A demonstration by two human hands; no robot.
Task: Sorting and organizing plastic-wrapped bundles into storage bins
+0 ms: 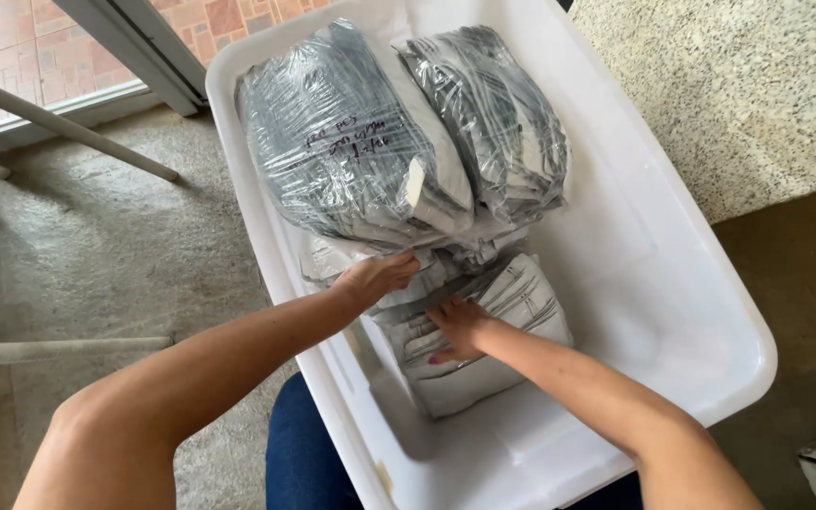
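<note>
Inside the white plastic tub (672,283), two plastic-wrapped grey bundles (370,142) half cover a stack of pale folded packets (512,312). Left hand (377,277) lies on the stack's upper edge, fingertips hidden, grip unclear. Right hand (457,329) presses flat, fingers spread, on the packets.

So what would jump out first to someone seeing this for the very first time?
A big white plastic tub fills the middle of the view, tilted across a speckled grey floor. At its far end sit two bulging bundles of grey cloth wrapped in clear plastic. Nearer, the left hand and right hand rest on a folded pale grey garment stack inside the tub.
</note>
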